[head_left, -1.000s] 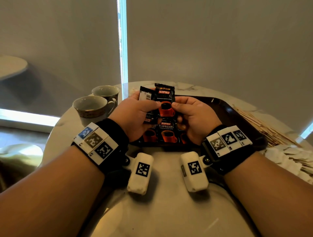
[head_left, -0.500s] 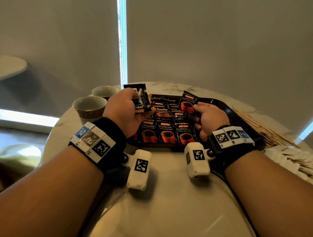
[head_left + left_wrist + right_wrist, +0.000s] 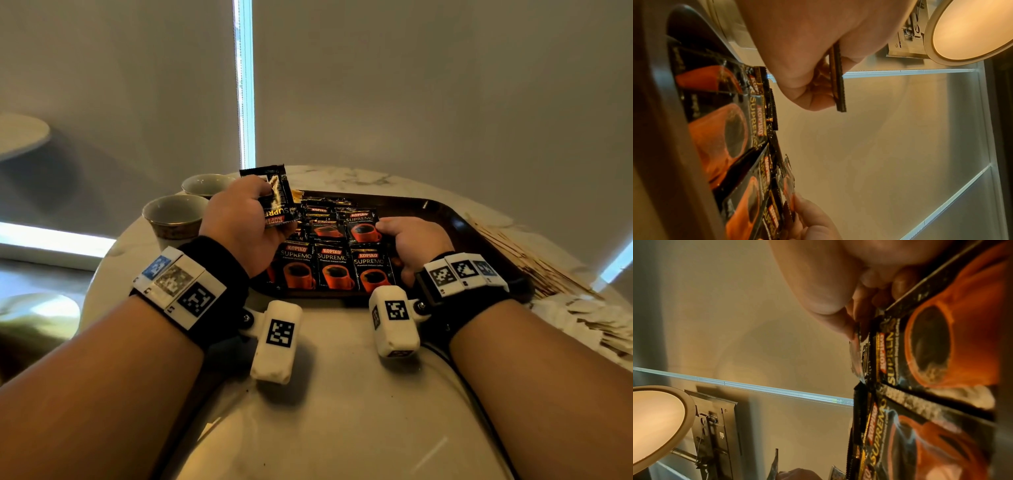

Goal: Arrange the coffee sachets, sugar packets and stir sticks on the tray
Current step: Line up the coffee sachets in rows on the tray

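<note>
A dark tray (image 3: 455, 219) on the marble table holds rows of black and orange coffee sachets (image 3: 334, 270). My left hand (image 3: 246, 219) grips a small stack of sachets (image 3: 277, 195) above the tray's left edge; the left wrist view shows the stack (image 3: 837, 78) edge-on in the curled fingers. My right hand (image 3: 411, 236) pinches the side edge of one sachet (image 3: 363, 228), which lies at the right end of the second row. In the right wrist view, thumb and fingers (image 3: 849, 324) close on that sachet (image 3: 931, 345).
Two cups (image 3: 171, 216) stand left of the tray. Wooden stir sticks (image 3: 534, 263) are piled right of it, with pale sugar packets (image 3: 603, 322) nearer the table's right front edge. The tray's right half is bare.
My right hand drew one sachet off the stack held between both hands, carried it right and lowered it onto the tray. My left hand moved left and back with the remaining sachets.
</note>
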`<control>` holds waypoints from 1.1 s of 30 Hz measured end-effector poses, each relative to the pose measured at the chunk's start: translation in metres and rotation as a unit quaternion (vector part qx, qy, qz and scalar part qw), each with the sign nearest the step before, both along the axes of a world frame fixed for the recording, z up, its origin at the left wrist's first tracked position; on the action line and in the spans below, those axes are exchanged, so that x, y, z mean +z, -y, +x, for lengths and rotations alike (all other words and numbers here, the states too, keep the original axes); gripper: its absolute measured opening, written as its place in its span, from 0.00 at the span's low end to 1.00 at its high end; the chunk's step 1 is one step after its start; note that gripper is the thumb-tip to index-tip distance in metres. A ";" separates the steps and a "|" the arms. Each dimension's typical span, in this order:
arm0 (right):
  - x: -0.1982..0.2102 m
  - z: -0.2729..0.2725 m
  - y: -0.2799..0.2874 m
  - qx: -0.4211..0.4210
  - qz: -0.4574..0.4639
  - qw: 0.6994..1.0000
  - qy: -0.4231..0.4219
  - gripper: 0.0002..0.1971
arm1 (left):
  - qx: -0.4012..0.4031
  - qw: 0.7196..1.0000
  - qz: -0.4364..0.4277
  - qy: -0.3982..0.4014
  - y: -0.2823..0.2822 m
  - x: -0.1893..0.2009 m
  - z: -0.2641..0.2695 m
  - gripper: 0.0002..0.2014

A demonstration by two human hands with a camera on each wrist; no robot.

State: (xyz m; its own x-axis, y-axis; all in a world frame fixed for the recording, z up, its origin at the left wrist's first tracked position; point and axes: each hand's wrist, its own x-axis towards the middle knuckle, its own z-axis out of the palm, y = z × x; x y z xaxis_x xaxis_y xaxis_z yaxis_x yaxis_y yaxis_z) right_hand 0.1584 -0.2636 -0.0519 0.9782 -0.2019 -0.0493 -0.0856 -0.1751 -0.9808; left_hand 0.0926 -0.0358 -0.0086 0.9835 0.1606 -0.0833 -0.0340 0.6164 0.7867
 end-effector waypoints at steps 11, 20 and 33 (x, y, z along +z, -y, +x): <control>0.003 -0.005 0.002 -0.009 -0.004 1.000 -0.021 0.08 | 0.004 1.000 -0.009 0.001 -0.001 -0.001 0.001 0.07; 0.002 -0.004 0.002 -0.009 -0.018 0.999 -0.030 0.09 | 0.004 1.000 -0.013 0.009 -0.001 0.000 0.000 0.07; 0.003 -0.008 -0.004 -0.049 0.017 0.997 -0.053 0.18 | 0.001 1.000 -0.017 0.011 -0.001 -0.002 0.001 0.10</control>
